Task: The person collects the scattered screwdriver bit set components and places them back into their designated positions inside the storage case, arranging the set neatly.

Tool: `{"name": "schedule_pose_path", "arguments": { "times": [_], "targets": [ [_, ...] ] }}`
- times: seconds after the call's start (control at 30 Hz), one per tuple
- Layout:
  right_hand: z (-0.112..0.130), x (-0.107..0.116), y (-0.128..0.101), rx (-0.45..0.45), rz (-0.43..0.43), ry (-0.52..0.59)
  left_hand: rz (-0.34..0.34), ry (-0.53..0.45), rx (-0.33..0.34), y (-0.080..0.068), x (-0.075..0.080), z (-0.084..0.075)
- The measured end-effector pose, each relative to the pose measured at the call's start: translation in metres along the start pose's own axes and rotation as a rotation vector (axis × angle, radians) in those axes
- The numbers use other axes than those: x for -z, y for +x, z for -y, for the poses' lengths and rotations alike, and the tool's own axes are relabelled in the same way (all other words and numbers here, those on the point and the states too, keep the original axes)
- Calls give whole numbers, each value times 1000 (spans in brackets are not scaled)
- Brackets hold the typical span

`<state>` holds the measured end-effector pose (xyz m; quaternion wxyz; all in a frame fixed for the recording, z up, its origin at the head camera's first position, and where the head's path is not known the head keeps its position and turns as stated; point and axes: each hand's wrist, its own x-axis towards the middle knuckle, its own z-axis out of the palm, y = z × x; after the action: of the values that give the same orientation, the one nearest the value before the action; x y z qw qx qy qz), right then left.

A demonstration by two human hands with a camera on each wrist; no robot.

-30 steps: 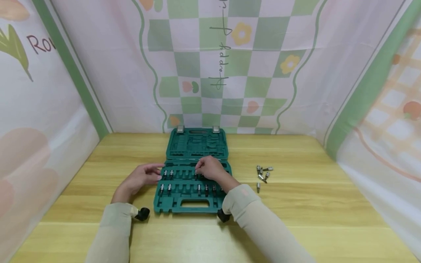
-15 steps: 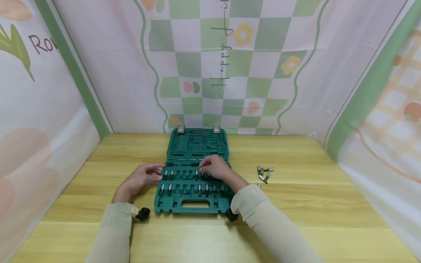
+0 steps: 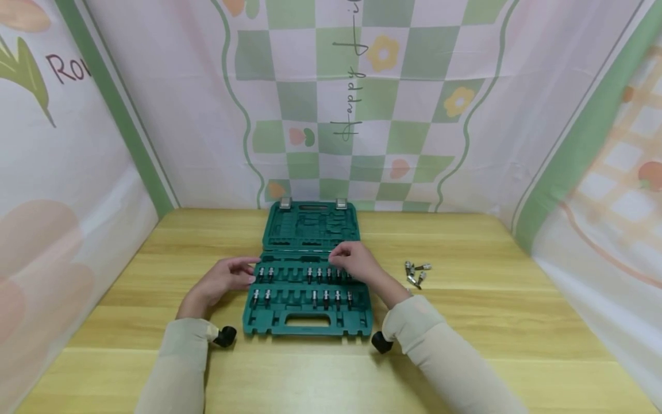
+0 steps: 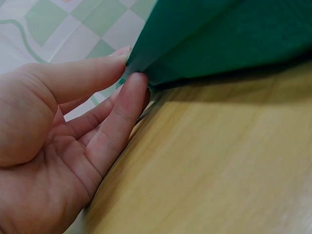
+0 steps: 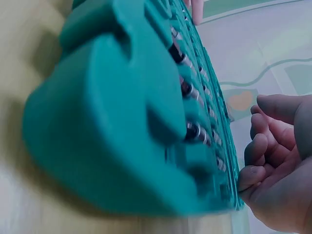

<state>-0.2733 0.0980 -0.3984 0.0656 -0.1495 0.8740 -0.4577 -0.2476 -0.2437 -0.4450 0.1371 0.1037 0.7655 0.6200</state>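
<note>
Open green tool case (image 3: pixel 309 276) lying flat at mid-bench (image 3: pixel 465 322), lid back toward the cloth backdrop (image 3: pixel 331 115). Moulded plastic, judged stiff and fairly light; the seated bits (image 3: pixel 324 275) are small steel pieces, likely slippery, best pinched at the chromed socket end. Two tray rows are partly filled (empty slots remain at centre-left). Left hand (image 3: pixel 219 282) rests at the case's left edge, fingers nearly straight, tips touching the plastic, grip closed on nothing. Right hand (image 3: pixel 357 265) hovers over the upper row's right end, fingers loosely curled; whether its grip has hold of a bit cannot be told. Loose bits (image 3: pixel 415 273) lie on the bench, right of the case.
</note>
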Motion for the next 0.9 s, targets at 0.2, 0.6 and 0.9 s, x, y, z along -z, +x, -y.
{"name": "schedule_pose_path", "arguments": {
  "times": [0.2,0.6,0.9],
  "targets": [
    [-5,7,-7,-36,-11,-19,-1,5,-5,0,0,1],
    [-24,27,-24,-34,-2,-35,-4,6,-9,0,0,1],
    [-38,51,-41,-74,-1,-90,-2,5,-8,1,1,3]
  ]
}}
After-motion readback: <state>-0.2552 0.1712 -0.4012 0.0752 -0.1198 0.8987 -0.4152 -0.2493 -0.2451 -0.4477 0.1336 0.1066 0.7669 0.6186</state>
